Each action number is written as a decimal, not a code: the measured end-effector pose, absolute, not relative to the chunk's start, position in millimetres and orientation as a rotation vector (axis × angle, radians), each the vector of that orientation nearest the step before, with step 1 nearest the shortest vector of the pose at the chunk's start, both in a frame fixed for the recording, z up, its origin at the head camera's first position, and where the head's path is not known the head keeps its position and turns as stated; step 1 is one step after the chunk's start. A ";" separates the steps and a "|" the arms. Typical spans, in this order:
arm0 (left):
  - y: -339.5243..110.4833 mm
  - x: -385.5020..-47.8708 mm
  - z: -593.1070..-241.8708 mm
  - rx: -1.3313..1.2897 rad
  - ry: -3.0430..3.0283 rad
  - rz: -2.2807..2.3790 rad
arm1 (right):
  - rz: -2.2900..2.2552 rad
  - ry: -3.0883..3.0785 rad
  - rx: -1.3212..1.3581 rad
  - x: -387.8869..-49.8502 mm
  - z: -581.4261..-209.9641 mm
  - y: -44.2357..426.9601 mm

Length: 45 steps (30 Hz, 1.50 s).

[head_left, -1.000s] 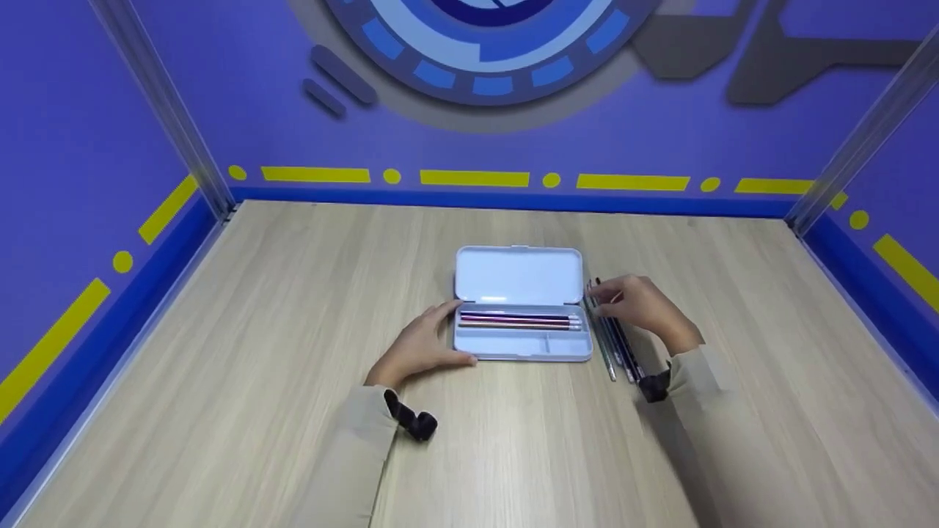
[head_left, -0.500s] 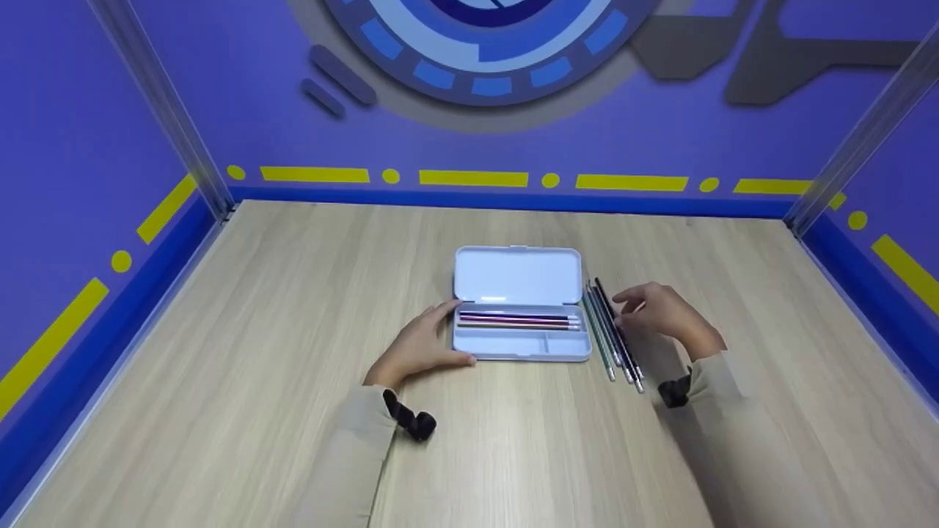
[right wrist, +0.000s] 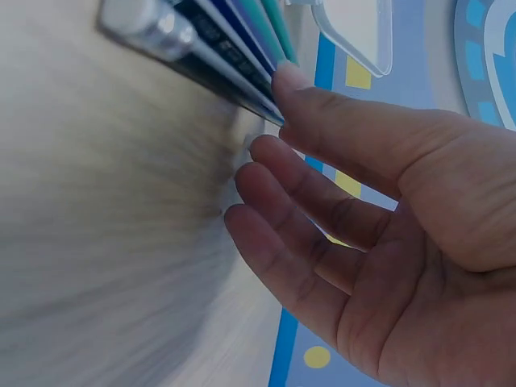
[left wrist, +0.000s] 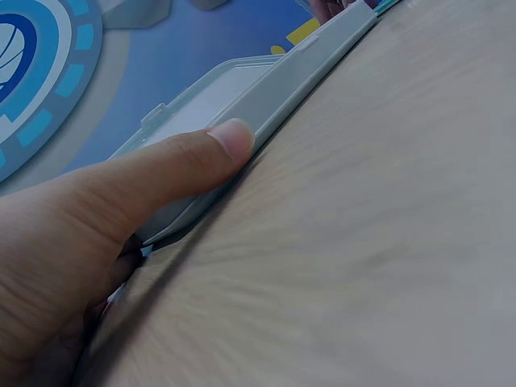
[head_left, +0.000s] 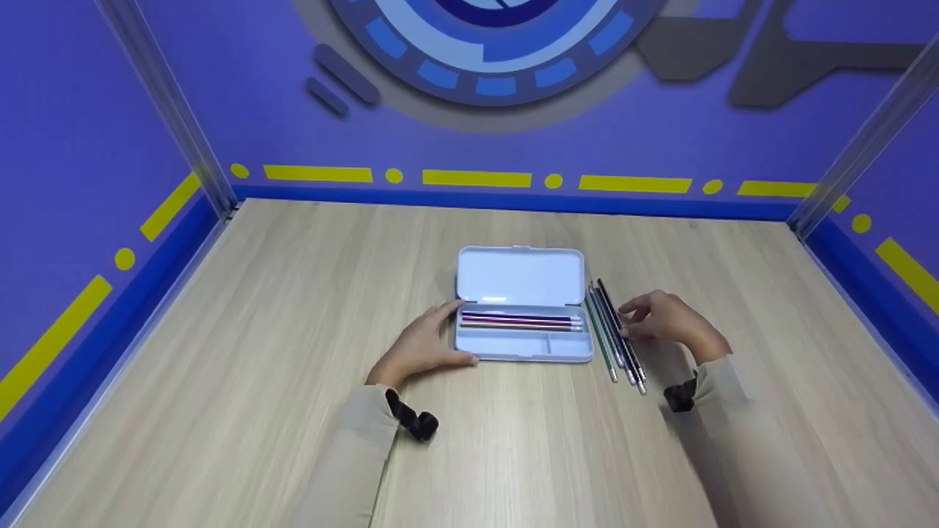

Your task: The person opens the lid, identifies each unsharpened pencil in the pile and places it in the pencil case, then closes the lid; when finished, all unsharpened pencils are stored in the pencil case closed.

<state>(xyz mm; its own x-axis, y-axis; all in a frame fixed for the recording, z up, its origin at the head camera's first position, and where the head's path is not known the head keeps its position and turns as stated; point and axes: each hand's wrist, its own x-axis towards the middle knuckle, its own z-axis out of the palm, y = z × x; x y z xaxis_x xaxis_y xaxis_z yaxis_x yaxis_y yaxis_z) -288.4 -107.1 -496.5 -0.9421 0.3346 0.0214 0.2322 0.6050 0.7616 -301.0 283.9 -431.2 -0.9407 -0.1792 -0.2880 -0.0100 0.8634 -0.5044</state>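
Note:
A white pencil case [head_left: 522, 347] lies with its lid raised toward the back. Several pencils [head_left: 517, 322] in dark, purple and reddish tones lie in its rear compartment. My left hand [head_left: 422, 343] grips the case's left end, thumb [left wrist: 201, 157] on the front wall, fingers at the back corner. Right of the case several loose pencils [head_left: 607, 334], green and dark, lie side by side on the table. Beside them is my right hand [head_left: 671, 323], fingers loosely bent, the thumb tip [right wrist: 290, 76] touching the outermost dark pencil [right wrist: 218, 76]. Its index finger is mostly hidden in the right wrist view.
The wooden tabletop [head_left: 293, 308] reaches to a blue-purple back wall [head_left: 469, 154] and side walls with yellow marks. A small divided section [head_left: 563, 343] sits at the case's front right. Black straps with small cameras [head_left: 422, 425] are worn on both wrists.
My right hand has moved right and slightly nearer, from above the loose pencils to their right side. The left hand keeps its hold on the pencil case.

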 end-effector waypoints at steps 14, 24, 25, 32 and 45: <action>-108.1 -287.3 -496.8 0.528 2.698 1.260 | -0.777 2.721 -0.194 -303.7 -435.2 285.9; -108.7 -287.3 -497.8 0.525 2.709 1.255 | -0.795 2.749 -0.133 -306.8 -438.5 281.3; -108.5 -287.4 -497.7 0.521 2.708 1.255 | -0.798 2.749 -0.131 -307.0 -439.0 281.8; -108.5 -287.5 -496.5 0.526 2.706 1.262 | -0.845 2.734 -0.104 -307.4 -440.9 283.2; -107.8 -289.5 -497.6 0.545 2.724 1.243 | -0.947 2.675 -0.117 -308.6 -440.1 288.5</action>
<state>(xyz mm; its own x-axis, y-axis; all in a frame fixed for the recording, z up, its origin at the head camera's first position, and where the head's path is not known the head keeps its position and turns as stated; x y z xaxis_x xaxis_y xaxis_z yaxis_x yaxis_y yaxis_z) -289.5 -107.8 -497.6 -0.9314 0.3594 0.0584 0.2796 0.6032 0.7470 -308.6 288.5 -440.1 -0.9516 -0.1748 -0.2529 0.0232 0.7793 -0.6262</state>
